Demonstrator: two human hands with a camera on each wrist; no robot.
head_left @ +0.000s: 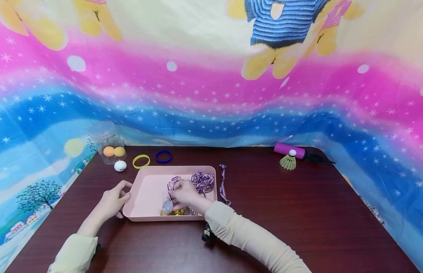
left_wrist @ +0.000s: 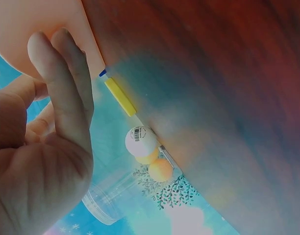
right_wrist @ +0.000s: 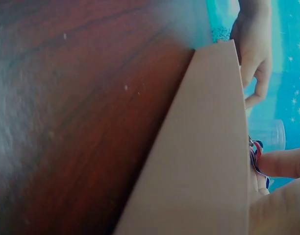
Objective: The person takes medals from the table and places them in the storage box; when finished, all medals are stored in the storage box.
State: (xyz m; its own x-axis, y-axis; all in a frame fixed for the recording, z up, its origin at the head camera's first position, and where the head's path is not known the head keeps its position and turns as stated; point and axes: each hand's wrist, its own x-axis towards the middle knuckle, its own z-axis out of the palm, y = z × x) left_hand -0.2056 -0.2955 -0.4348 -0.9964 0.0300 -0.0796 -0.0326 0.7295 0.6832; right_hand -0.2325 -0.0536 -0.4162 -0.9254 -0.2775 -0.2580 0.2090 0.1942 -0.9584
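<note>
And here's the right hand (head_left: pixel 187 195) over the right half of the pink tray (head_left: pixel 146 193), thumb and fingers pinching a striped ribbon (head_left: pixel 169 187), and the silver medal (head_left: pixel 167 206) shows at that ribbon's near end! The disc is round, so no long axis there; its flat face is turned up toward the head camera, while the ribbon runs away from it toward the far side. It sits at the near part of the tray, left of the pinching fingers, with gold medals (head_left: pixel 178 212) lying along the near wall beside it. Over on the left, the left hand (head_left: pixel 112 199) is at the tray's left wall, fingers loosely extended and a little apart. The tray itself lies with its long axis left to right. Far right inside it, a ribbon heap (head_left: pixel 202 182) loops every which way, no single direction to call. Just outside the right wall, a loose ribbon strip (head_left: pixel 223 185) stretches far to near on the table (head_left: pixel 283 197). Far left, a clear jar (head_left: pixel 103 132) stands upright, with a white ball (head_left: pixel 120 166) just nearer than it.
</note>
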